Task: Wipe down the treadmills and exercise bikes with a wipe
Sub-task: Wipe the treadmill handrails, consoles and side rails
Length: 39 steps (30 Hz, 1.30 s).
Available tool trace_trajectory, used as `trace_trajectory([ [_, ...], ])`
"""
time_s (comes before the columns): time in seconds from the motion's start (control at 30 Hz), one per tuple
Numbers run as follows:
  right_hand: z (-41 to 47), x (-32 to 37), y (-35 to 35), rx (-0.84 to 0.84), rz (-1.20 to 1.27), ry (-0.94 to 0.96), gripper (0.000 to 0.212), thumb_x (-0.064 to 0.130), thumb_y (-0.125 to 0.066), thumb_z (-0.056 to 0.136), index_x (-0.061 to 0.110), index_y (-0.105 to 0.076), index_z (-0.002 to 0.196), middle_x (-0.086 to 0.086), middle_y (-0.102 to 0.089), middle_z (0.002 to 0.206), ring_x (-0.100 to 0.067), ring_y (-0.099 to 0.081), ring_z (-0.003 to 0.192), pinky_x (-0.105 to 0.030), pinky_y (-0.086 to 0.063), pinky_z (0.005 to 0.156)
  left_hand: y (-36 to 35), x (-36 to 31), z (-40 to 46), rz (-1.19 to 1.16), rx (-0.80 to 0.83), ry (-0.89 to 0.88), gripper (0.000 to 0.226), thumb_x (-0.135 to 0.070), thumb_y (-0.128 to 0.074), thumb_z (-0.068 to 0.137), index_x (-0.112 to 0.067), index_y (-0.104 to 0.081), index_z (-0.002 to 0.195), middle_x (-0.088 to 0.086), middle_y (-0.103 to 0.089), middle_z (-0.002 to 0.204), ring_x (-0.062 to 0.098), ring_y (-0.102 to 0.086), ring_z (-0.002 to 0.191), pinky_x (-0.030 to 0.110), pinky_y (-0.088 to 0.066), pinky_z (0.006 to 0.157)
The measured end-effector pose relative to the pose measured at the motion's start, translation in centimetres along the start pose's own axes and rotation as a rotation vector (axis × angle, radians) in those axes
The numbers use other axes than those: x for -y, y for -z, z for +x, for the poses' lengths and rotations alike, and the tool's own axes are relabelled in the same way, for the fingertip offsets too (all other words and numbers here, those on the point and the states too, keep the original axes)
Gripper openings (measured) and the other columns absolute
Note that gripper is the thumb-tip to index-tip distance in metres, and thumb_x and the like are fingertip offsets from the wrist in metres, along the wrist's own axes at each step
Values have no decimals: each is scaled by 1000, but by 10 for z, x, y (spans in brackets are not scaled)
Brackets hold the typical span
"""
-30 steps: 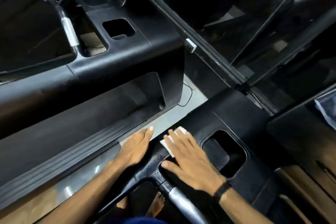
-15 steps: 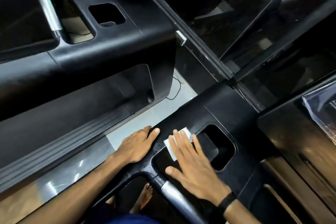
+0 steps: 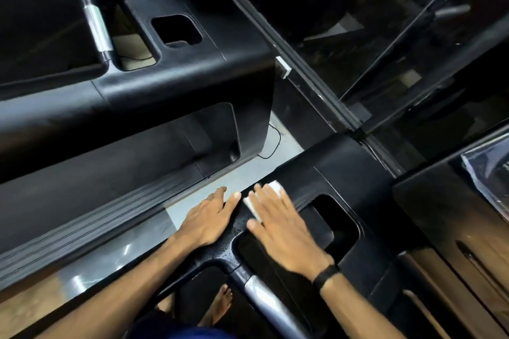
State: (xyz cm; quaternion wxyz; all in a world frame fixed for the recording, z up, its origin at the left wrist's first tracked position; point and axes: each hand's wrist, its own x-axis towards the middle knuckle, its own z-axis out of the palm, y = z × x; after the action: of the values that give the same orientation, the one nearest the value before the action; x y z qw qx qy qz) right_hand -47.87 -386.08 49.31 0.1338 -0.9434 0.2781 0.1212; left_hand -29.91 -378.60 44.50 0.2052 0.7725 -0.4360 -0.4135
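**On the treadmill console, a wipe under a flat palm**

Beneath the straight fingers of the right hand (image 3: 283, 226), a white wipe (image 3: 264, 198) lies pressed against the black treadmill console (image 3: 338, 170), its edges showing past the fingertips. Just left of it, the left hand (image 3: 209, 217) rests flat and relaxed on the console's edge, holding nothing. A cup recess (image 3: 337, 220) opens right of the pressing hand; a silver handlebar (image 3: 264, 300) runs below.

Over the last second the right hand (image 3: 283, 226) has slid the white wipe (image 3: 264, 199) up the black treadmill console (image 3: 344, 173), away from the silver handlebar (image 3: 264, 297) and alongside the cup recess (image 3: 338, 223). The left hand (image 3: 209, 217) has edged slightly forward along the console's rim.
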Motion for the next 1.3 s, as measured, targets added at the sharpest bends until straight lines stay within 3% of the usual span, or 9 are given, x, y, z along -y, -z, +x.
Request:
trace_trajectory([
  [0.1,-8,-16,17,-5,66,120,63,56,-6,103,31,-21,158,13,-12,166,-1,1,152,-36,11,123,2,0,-5,-126,-118,32,71,-67,-16,98,-24,-26,154,2,-35,159,24,-35,144,42,-26,114],
  [0.23,51,-85,38,-21,-20,-262,44,49,-19,102,33,-54,125,11,-50,130,-15,-32,139,-49,3,122,2,1,-4,-192,-164,47,68,-66,-18,99,-23,-31,150,1,-41,155,23,-39,140,40,-30,111],
  [0.33,99,-79,45,200,-133,-392,68,62,-14,101,20,-66,116,-8,-62,129,-28,-44,135,-51,-9,120,2,1,-3,-219,-204,36,67,-65,-19,99,-24,-30,150,-1,-38,156,20,-37,141,40,-29,113],
  [0.43,117,-15,34,394,-204,-244,82,71,-11,98,17,-61,134,-13,-55,144,-31,-47,136,-44,-28,112,4,2,-2,-324,-285,56,66,-65,-19,99,-24,-31,149,-2,-40,154,18,-38,140,38,-28,111],
  [0.57,86,37,14,226,-138,88,63,60,-26,101,14,-69,100,-10,-71,108,-30,-62,105,-43,-43,93,7,3,-1,-430,-374,101,60,-63,-18,99,-27,-36,144,-2,-45,147,17,-43,132,33,-30,102],
  [0.7,48,-9,24,51,27,143,67,67,-17,98,26,-57,133,6,-57,137,-12,-43,130,-37,-23,118,5,-1,-4,-419,-361,43,57,-64,-18,99,-30,-38,141,-7,-48,142,15,-44,128,31,-30,98],
  [0.93,3,-100,14,-169,-75,-606,82,65,-3,92,18,-10,159,-12,-4,167,-29,1,153,-48,5,124,-1,-21,11,-332,-295,-67,56,-61,-22,101,-26,-43,140,-6,-51,140,15,-47,126,33,-33,97],
  [1.13,-38,10,-26,-224,-116,-262,69,59,-17,103,17,-22,159,-9,-14,167,-29,-3,155,-52,-4,122,-13,-62,25,-301,-224,-168,50,-53,-26,104,-24,-47,138,-4,-54,133,20,-49,125,30,-30,92],
  [1.3,-114,22,-41,-164,-166,-365,67,60,-19,104,23,-21,159,3,-9,168,-19,-2,155,-50,-7,118,-24,-80,28,-211,-193,-249,53,-54,-29,103,-22,-44,142,-1,-51,144,21,-46,132,40,-34,109],
])
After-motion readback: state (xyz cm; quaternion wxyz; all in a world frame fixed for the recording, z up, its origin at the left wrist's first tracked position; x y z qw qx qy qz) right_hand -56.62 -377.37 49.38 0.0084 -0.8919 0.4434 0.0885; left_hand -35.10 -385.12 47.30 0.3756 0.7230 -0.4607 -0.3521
